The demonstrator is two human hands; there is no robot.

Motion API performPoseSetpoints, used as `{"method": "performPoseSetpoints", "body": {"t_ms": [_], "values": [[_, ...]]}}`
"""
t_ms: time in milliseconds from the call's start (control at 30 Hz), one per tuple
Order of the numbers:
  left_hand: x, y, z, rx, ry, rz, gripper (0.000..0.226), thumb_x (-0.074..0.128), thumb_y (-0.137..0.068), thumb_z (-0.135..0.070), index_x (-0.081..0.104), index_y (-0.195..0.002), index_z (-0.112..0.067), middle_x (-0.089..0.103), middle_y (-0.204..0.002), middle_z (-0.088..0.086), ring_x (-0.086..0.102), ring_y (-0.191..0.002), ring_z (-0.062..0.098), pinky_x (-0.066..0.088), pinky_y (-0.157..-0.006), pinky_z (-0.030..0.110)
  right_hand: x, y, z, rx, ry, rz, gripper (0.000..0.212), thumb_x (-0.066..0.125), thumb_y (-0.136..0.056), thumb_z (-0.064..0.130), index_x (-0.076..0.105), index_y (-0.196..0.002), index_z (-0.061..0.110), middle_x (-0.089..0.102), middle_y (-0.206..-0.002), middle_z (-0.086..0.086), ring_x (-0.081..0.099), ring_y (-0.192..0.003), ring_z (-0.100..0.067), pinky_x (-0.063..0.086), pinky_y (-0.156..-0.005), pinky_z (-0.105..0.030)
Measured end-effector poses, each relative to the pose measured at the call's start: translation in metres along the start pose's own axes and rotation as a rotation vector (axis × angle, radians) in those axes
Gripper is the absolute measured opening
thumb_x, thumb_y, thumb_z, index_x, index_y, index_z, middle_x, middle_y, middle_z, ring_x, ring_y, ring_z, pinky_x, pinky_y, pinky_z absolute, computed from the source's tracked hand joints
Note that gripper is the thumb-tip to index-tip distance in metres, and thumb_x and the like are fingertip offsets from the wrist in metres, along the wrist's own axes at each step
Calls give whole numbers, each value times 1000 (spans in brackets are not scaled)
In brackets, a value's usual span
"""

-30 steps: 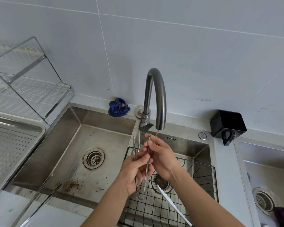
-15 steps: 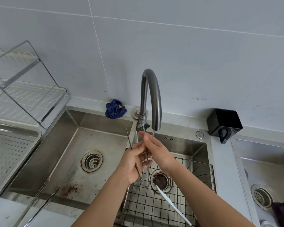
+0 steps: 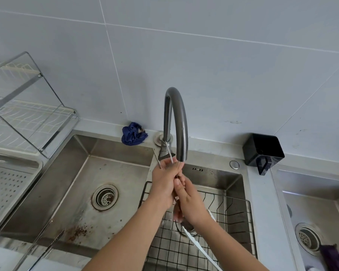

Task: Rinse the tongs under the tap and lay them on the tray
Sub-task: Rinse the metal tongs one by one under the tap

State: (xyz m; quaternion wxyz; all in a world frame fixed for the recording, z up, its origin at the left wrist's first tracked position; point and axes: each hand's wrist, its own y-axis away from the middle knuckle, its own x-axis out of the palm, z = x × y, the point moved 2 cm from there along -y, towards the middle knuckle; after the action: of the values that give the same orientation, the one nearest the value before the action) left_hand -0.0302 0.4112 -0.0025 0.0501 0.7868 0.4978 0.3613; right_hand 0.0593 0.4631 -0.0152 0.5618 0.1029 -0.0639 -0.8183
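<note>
Thin metal tongs [image 3: 157, 159] stand nearly upright under the spout of the dark curved tap [image 3: 176, 122], their two tips poking out above my fingers. My left hand [image 3: 164, 182] grips the tongs near the top. My right hand [image 3: 188, 202] is just below it, fingers curled round the lower part, which is hidden. Water runs down below my hands over the wire basket [image 3: 233, 212]. The perforated metal tray [image 3: 6, 190] lies at the far left.
A left sink basin [image 3: 70, 192] with a drain and rust stains lies beside the basket. A blue cloth [image 3: 133, 133] sits behind it. A black holder [image 3: 262, 151] hangs at the right. A dish rack [image 3: 27, 114] stands over the tray. A white utensil [image 3: 196, 243] lies in the basket.
My left hand has slid up the tongs toward the spout. My right hand has dropped from the top to below the left hand. The two tong arms have come closer together.
</note>
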Motion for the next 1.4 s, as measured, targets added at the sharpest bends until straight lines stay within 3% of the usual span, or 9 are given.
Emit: {"method": "performPoseSetpoints", "body": {"t_ms": [100, 267, 467, 700, 800, 933, 1133, 1233, 1400], "values": [[1, -8, -8, -3, -5, -20, 29, 69, -85, 5, 60, -111, -6, 67, -67, 7, 68, -66, 22, 56, -72, 39, -13, -2, 0, -77, 283, -103, 45, 52, -104, 44, 46, -145, 28, 63, -62, 6, 57, -51, -6, 42, -48, -21], [-1, -23, -32, -9, 210, -116, 23, 65, -76, 1, 54, -94, -10, 55, -63, 6, 54, -52, 18, 46, -51, 30, -29, -21, 30, -184, 918, 15, 62, 35, -89, 77, 48, -120, 25, 57, -72, 8, 64, -72, -23, 44, -60, -36], [-14, -22, -48, -25, 437, -219, 38, 55, -87, -12, 41, -52, -20, 33, -54, -5, 33, -42, 11, 36, -47, 25, -9, -50, 59, -63, 405, 194, 36, 42, -105, 53, 53, -71, 50, 56, -62, 10, 50, -43, 1, 39, -52, -22], [-21, -12, -39, -18, 292, -354, 15, 65, -82, -20, 54, -75, -14, 55, -59, -1, 58, -56, 17, 50, -66, 34, 7, -55, 63, 25, 706, 187, 60, 26, -99, 73, 57, -133, 35, 66, -86, 0, 66, -75, -22, 55, -84, -42], [-21, -15, -44, -22, 437, -248, 13, 56, -83, -17, 54, -72, -11, 55, -66, 3, 55, -54, 17, 49, -63, 33, 5, -46, 45, 205, 30, 380, 33, 53, -99, 59, 54, -114, 29, 46, -66, 4, 38, -42, -9, 38, -41, -23], [-18, -16, -46, 39, 510, -128, 10, 58, -71, -13, 54, -80, -16, 49, -69, 1, 34, -45, 13, 31, -46, 25, -15, -35, 29, 237, -500, 511, 35, 71, -95, 20, 49, -120, 9, 61, -82, -11, 38, -41, -12, 30, -38, -20], [-8, -12, -29, -12, 220, -64, 30, 59, -98, -27, 65, -112, -2, 69, -94, 10, 69, -70, 21, 57, -58, 34, -23, -32, 31, -64, 282, 43, 21, 71, -91, 39, 55, -104, 34, 69, -83, 4, 60, -60, -7, 49, -56, -25], [-5, -10, -23, -37, 217, 19, 36, 54, -101, -18, 59, -135, -7, 69, -125, 16, 74, -91, 24, 58, -68, 36, -22, -29, 30, -10, 40, -117, 31, 59, -97, 53, 57, -88, 24, 62, -63, 5, 52, -45, -11, 42, -44, -29], [-15, -20, -36, 31, 255, 18, 35, 55, -98, -8, 60, -133, -4, 67, -128, 22, 70, -109, 32, 54, -97, 48, -15, -8, 8, 148, -168, 184, 22, 55, -101, 28, 60, -107, 7, 67, -74, -8, 49, -45, -17, 37, -39, -25]]}}
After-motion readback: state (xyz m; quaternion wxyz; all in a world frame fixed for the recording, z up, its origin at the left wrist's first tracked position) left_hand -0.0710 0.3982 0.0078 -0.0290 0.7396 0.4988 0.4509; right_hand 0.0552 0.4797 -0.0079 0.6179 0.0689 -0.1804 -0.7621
